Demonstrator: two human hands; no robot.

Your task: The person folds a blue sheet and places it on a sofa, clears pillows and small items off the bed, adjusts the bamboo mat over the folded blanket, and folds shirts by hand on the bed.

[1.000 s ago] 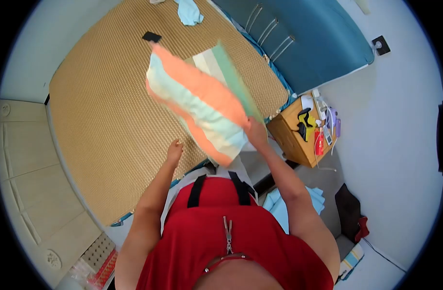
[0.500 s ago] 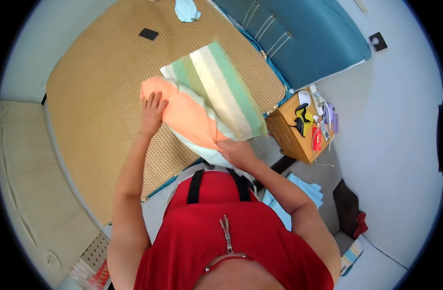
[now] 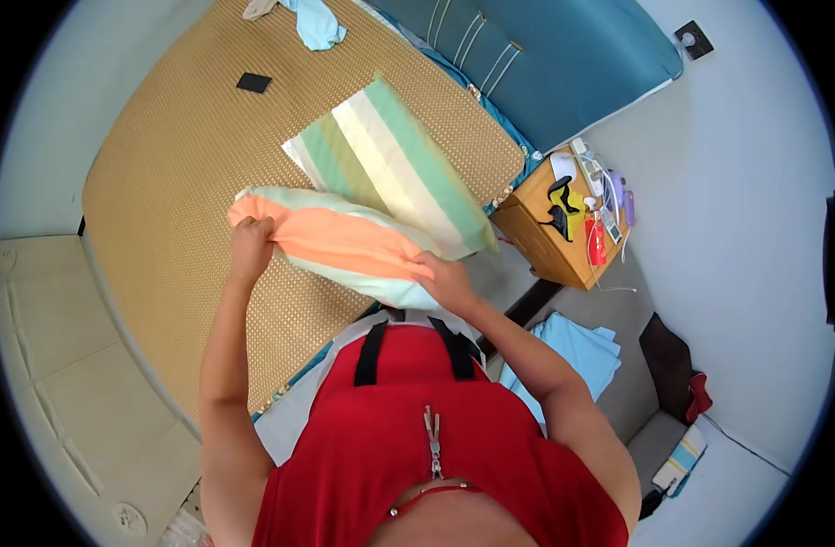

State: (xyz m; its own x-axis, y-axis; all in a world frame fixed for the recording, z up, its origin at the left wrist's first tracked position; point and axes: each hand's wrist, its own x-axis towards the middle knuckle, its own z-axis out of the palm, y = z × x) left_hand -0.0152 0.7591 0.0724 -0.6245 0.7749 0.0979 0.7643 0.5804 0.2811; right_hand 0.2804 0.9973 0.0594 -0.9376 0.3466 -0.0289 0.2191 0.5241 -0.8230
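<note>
A pillow (image 3: 345, 244) with an orange band between pale mint sides is held in front of my body, over the near edge of the bed. My left hand (image 3: 252, 244) is closed around its orange fabric at the left end. At the other end, my right hand (image 3: 445, 281) pinches the fabric near the right edge. Just beyond the pillow, a flat piece of fabric (image 3: 395, 155) striped in green and cream lies partly covered by it; I cannot tell whether it is joined to the pillow.
A woven mat (image 3: 180, 137) covers the bed, with a small black flat object (image 3: 253, 83) and light blue cloth (image 3: 320, 25) on it. To the right stands a wooden nightstand (image 3: 536, 232) crowded with cables and small items. Folded blue fabric (image 3: 577, 351) lies below it.
My left hand, flat on the pillow before, has moved left and down and now grips its end. The pillow's left end has come down toward me. The view has shifted slightly.
</note>
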